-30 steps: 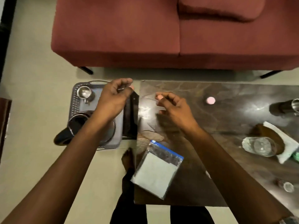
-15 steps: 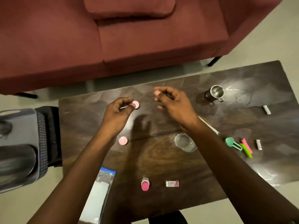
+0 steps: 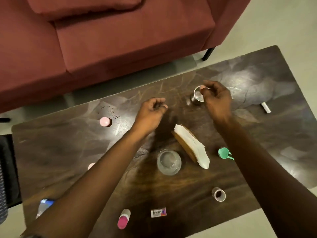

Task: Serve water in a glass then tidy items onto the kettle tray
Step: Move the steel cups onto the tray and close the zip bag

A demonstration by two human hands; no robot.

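Reaching for: the steel cup [image 3: 197, 96], upper right of centre on the dark surface [image 3: 60, 152]. The right hand [image 3: 217, 98] is over it with fingers curled and the thumb tip at the rim. I cannot tell whether it has actually pinched the rim.
Left hand [image 3: 151, 111]: hovers just left of the cup, fingers loosely curled and apart from everything, holding nothing.
Glass [image 3: 169, 162]: stands lower centre between the two forearms, clear, seemingly with water in it. Serving looks done to me, so tidying would be the step in hand.
Kettle tray [image 3: 3, 189]: only what looks like its meshed edge shows, at the far left border, well apart from the cup.
Doing it well: close thumb and fingers firmly across the rim or round the wall before lifting. Keep the cup upright in case anything is inside, and raise it straight up first.
Watch for: the way leftward crosses above the napkin stack [image 3: 192, 148] and the glass, so I would carry high over both.
Left to gather: pink lid [image 3: 105, 121], green scoop [image 3: 224, 153], pink-capped bottle [image 3: 123, 219], small box [image 3: 158, 212].
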